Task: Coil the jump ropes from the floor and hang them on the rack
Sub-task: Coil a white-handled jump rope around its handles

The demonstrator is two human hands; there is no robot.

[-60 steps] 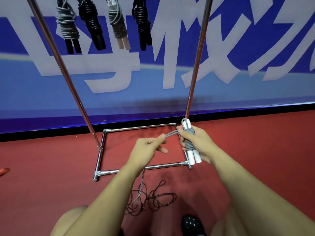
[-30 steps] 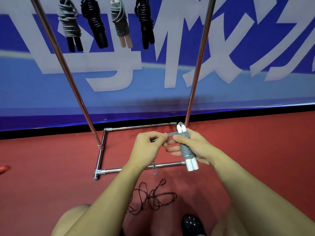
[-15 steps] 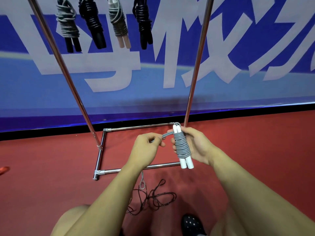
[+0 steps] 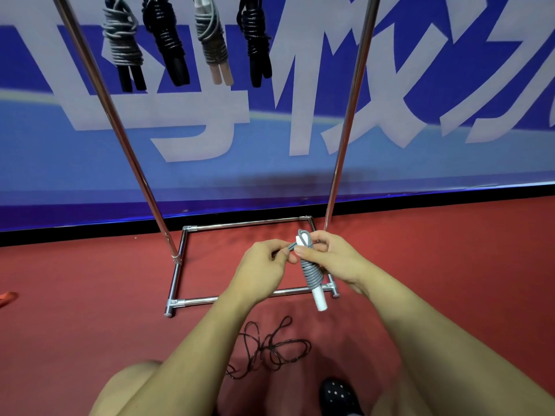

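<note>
A blue banner (image 4: 420, 163) with large white characters fills twelve o'clock. A dotted black shoe (image 4: 338, 396) sits at six, an orange scrap (image 4: 6, 298) at nine.

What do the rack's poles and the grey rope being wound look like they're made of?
The rack's poles look like polished metal, probably chromed steel: they are silvery and carry bright streaks of reflection. The grey rope looks like smooth matte plastic or rubber cord, coiled tightly round white handles that seem to be plain plastic.

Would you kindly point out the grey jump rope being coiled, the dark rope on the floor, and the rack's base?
grey jump rope (image 4: 311, 273), head view, wrapped coils.
dark rope (image 4: 271, 349), head view, tangled loops.
rack base (image 4: 195, 302), head view, front bar.
</note>
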